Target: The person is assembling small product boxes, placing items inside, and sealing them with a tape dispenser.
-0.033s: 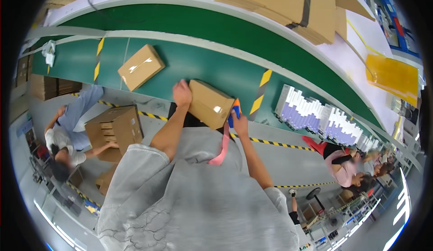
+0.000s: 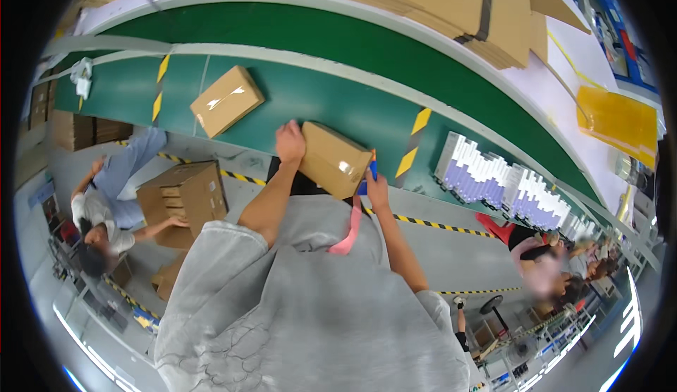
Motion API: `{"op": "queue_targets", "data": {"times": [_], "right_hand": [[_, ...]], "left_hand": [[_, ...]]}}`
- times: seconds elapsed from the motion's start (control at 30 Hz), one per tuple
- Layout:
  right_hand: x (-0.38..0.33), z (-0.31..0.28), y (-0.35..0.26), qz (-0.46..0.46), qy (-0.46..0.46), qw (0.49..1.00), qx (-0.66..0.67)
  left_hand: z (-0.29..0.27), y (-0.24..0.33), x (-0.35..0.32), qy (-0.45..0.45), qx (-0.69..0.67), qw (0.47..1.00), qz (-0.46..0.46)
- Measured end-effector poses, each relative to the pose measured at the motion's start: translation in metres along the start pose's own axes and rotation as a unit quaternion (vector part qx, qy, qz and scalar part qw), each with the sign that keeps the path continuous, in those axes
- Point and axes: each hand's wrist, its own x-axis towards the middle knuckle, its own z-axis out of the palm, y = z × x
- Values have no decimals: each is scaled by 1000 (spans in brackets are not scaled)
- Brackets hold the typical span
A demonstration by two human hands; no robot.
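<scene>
Cardboard box (image 2: 331, 159) lies between left hand (image 2: 290, 142), grasping its end, and right hand (image 2: 378, 192), gripping blue-orange tool (image 2: 370, 180)

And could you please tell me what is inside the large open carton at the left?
Inside the carton, what look like stacked brown boxes show at the opening, near a co-worker's hand. Anything deeper is hidden behind them.

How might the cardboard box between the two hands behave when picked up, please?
The cardboard box looks uncrumpled and straight-edged, so probably stiff. Its top has a glossy patch, perhaps tape, so it may feel slightly slippery there.
</scene>
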Motion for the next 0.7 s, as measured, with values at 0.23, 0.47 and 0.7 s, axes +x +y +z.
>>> {"op": "queue_targets", "data": {"times": [0.23,0.47,0.7], "right_hand": [[-22,20,-116,32,-247,944,217],[-6,41,-111,-36,-268,953,140],[-12,17,-82,-31,-202,971,121]], "left_hand": [[-44,-75,15,-227,-340,887,-213],[-186,45,-31,-129,-310,940,-56],[-162,67,-50,-111,110,974,163]]}}
